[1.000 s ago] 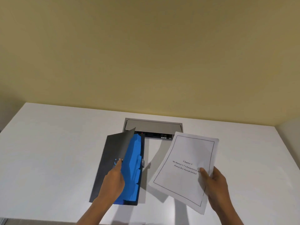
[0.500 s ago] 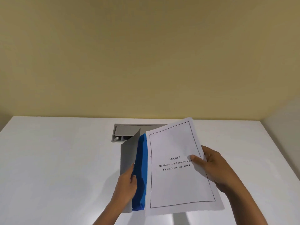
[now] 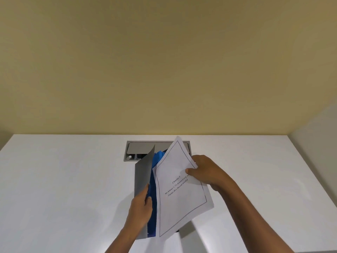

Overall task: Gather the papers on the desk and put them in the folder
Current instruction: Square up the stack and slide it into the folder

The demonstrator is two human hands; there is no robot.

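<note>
White tabletop [image 3: 63, 179], set against a yellow wall [image 3: 164, 70]. Item: folder [image 3: 143, 172], grey cover, blue dividers [image 3: 157, 159] inside, lying at centre, cover raised and open. Left hand [image 3: 141, 207], grip closed on the cover's near edge, thumb inside, fingers outside. Item: papers [image 3: 180, 190], white, printed "Chapter 3", black border, tilted, left edge over the blue dividers, near corner overhanging the folder. Right hand [image 3: 207, 172], grip pinched on the papers' right edge, thumb on top. Grey cable hatch [image 3: 138, 150] recessed in the tabletop just beyond the folder, lid partly open.
</note>
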